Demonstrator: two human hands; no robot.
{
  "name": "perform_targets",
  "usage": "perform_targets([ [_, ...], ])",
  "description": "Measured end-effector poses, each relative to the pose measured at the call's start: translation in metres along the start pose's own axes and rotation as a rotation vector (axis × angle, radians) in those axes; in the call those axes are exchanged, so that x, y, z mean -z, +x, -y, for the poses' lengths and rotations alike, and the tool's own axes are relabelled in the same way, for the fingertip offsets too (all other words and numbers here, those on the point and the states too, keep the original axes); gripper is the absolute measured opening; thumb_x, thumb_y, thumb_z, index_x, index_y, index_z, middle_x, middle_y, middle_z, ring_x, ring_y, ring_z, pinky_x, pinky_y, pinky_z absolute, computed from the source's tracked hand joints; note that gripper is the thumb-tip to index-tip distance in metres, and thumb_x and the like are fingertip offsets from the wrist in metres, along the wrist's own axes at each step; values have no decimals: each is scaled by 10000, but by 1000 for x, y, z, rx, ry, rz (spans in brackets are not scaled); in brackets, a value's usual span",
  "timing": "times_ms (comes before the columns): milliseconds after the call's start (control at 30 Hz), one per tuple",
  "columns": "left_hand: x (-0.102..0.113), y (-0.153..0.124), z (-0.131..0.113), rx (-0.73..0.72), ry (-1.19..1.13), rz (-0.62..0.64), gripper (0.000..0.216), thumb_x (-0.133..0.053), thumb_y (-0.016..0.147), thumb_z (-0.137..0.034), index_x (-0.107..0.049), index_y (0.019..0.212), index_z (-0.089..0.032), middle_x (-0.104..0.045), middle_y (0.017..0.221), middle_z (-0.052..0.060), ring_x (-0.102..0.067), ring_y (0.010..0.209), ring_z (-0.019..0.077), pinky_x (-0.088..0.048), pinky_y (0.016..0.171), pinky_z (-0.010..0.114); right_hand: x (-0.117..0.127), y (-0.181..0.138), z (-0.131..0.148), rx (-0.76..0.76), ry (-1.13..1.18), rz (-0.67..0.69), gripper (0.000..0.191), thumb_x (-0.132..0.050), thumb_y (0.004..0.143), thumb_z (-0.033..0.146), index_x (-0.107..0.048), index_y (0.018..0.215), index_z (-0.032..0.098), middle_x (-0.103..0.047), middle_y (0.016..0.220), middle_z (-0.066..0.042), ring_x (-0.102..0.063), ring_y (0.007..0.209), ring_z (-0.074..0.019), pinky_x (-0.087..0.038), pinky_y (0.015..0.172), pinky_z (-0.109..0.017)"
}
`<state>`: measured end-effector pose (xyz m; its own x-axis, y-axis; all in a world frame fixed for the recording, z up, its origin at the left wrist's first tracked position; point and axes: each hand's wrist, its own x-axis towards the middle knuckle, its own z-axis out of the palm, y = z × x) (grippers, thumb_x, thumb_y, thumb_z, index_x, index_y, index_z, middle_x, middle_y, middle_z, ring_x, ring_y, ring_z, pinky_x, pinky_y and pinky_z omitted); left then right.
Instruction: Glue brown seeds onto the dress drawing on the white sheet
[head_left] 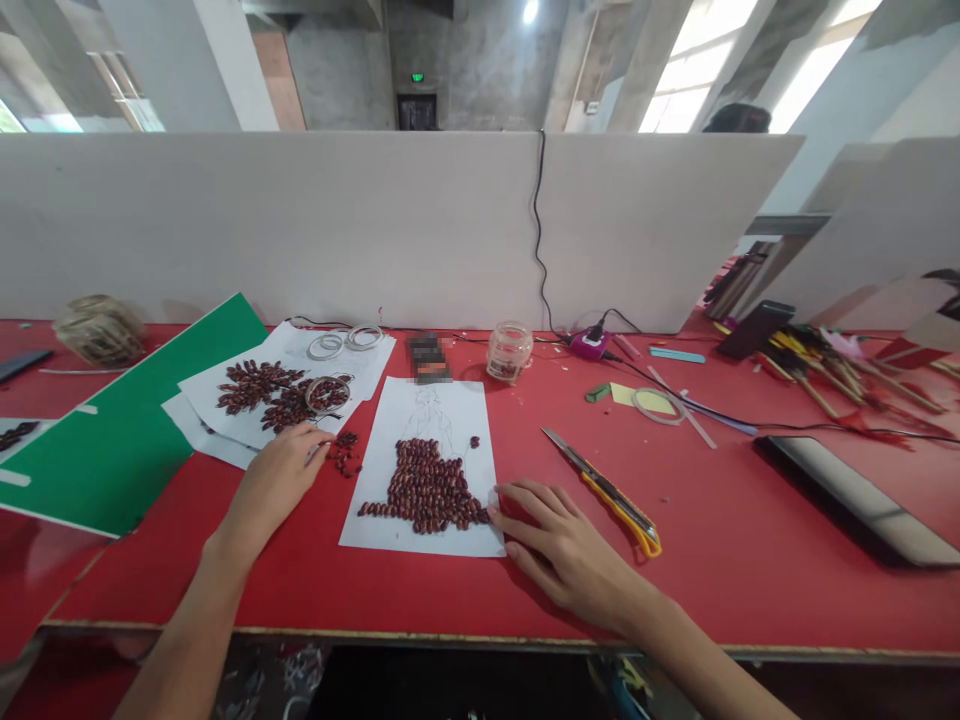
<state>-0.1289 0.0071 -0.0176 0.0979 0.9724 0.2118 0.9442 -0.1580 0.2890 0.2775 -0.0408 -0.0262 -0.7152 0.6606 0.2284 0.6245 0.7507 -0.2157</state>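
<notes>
A white sheet [364, 505] with a faint pencil drawing of a figure lies in front of me. Dark red-brown beans [431, 490] cover the lower part of the drawing, like a wide skirt. My left hand [289, 460] is left of the sheet, at a small heap of loose beans [345, 455]; its thumb and fingertips come together, and whatever is between them is too small to make out. Over the sheet's lower right edge, my right hand [551, 535] lies with fingers spread, fingertips by the last beans. One small bean cluster [475, 442] sits apart on the paper.
Papers with bean patterns [259, 390] and clear rings [365, 337] lie left, beside a green board [150, 440]. A glass jar [509, 352] stands behind the sheet. Rightward are a utility knife [607, 495] with its blade out, a purple power strip [590, 343] and a phone [862, 500].
</notes>
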Motion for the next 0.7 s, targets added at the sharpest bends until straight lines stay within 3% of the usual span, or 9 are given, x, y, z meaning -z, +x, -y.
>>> perform_targets([
  [233,-6,21,-23,-58,111,95,285,-448,966,-194,-726,1028,-204,-716,1115,109,-679,1020,271,-494,813,329,-2,-4,1,-31,-5,-29,512,-493,1050,298,-458,1561,278,-597,1432,-148,-551,1307,-337,-496,1038,-569],
  [500,-10,32,-11,-61,114,175,192,-489,936,-149,-666,866,-176,-712,955,143,-681,929,285,-475,832,359,-3,-3,-2,-58,55,-40,475,-479,1058,284,-479,1532,246,-601,1415,-150,-553,1307,-316,-492,1055,-554],
  [700,-10,32,-4,-69,70,208,209,-452,916,-133,-653,897,-185,-726,928,121,-685,893,272,-474,795,352,-4,-3,-2,-67,80,-60,418,-464,1065,272,-520,1478,233,-600,1401,-155,-565,1285,-303,-497,1052,-541],
])
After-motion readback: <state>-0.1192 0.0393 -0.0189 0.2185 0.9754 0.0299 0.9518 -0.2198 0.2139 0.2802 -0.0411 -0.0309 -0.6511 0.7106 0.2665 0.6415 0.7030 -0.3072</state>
